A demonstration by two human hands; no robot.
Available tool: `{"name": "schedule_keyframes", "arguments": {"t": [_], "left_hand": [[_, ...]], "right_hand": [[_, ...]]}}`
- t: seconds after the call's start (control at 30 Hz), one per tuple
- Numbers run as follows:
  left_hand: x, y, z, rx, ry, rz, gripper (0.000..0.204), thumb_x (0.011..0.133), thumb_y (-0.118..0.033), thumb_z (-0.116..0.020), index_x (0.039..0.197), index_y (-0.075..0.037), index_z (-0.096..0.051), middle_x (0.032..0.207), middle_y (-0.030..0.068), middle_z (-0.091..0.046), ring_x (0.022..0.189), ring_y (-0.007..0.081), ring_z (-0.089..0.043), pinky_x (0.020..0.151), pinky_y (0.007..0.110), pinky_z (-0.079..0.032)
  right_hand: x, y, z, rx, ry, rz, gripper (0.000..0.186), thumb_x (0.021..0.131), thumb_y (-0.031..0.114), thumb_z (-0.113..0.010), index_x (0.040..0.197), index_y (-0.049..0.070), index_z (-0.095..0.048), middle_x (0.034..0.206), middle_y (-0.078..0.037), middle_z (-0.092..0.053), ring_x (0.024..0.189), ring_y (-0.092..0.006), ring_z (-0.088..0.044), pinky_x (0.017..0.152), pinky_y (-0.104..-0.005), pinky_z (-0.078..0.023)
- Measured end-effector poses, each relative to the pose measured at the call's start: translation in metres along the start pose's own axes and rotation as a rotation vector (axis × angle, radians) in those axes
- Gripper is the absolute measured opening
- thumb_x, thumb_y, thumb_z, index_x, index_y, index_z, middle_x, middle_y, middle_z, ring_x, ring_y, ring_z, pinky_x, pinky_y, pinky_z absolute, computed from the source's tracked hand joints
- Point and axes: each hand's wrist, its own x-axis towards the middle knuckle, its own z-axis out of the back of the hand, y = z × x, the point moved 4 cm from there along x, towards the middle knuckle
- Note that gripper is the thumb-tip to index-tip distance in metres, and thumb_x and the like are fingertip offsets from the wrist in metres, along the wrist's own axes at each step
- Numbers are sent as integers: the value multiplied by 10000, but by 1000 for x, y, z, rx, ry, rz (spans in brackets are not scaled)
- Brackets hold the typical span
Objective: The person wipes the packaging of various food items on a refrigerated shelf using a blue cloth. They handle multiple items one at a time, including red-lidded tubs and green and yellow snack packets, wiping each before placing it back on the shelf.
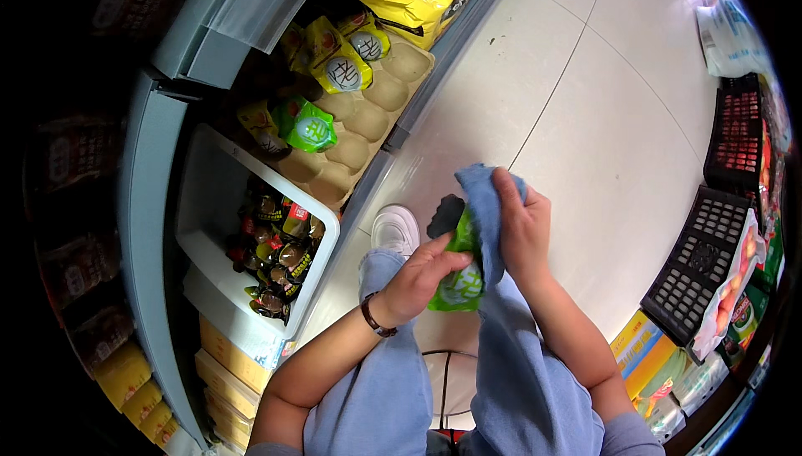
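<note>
One green packet [464, 285]: I found it held above the pale floor [601, 147].
Left hand [418, 280]: thumb and fingers pinched its left side.
Right hand [523, 230]: gripped a blue cloth [488, 213], lying against its right side.
Cardboard tray [368, 121]: held yellow packets [338, 63] (I noted a second green packet [307, 127] there).
White bin [327, 243]: contained dark packets [282, 255].

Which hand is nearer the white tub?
The left hand, on the green packet. It is right of the tub; the right hand, holding blue cloth, is farther right.
</note>
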Motion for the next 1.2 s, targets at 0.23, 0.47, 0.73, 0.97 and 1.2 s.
{"name": "schedule_keyframes", "arguments": {"t": [0.23, 0.47, 0.73, 0.97, 1.2], "left_hand": [[-15, -17, -3, -301, -81, 26, 480, 917, -130, -462, 1386, -45, -402, 1216, 75, -581, 1085, 162, -584, 926, 314, -475], [-7, -6, 9, -57, -145, -72, 380, 919, -124, -473, 1287, -31, -494, 1132, 49, -598, 1026, 129, -570, 903, 275, -459], [-4, 0, 4, 37, -41, -77, 383, 957, -107, -438, 1328, -15, -450, 1152, 36, -580, 1016, 90, -544, 894, 257, -448], [-8, -15, 6, -376, -74, -67, 496, 912, -89, -445, 1403, -58, -384, 1263, 95, -559, 1124, 190, -583, 956, 334, -477], [-3, -13, 3, -186, -186, -146, 397, 925, -110, -445, 1315, -37, -455, 1159, 91, -594, 1004, 180, -615, 901, 330, -502]], "right_hand": [[27, -18, 47, 698, 88, -278, 442, 1011, 420, -396, 1169, 46, -568, 1004, -104, -612, 857, -243, -616, 781, -354, -534], [-22, 25, -22, -514, 395, 517, 227, 823, 63, -665, 1039, 26, -605, 938, -38, -606, 843, -114, -565, 757, -275, -460], [7, -13, -8, -96, 61, -174, 181, 912, 160, -614, 829, 4, -654, 663, -27, -602, 620, -94, -568, 570, -246, -459], [-3, -19, 18, 528, 120, -440, 416, 952, 394, -534, 1071, 2, -604, 955, -82, -663, 840, -181, -643, 734, -302, -528], [-6, 1, 10, -69, 221, -14, 91, 849, 114, -687, 896, 36, -682, 806, -23, -673, 722, -139, -625, 696, -267, -494]]}}
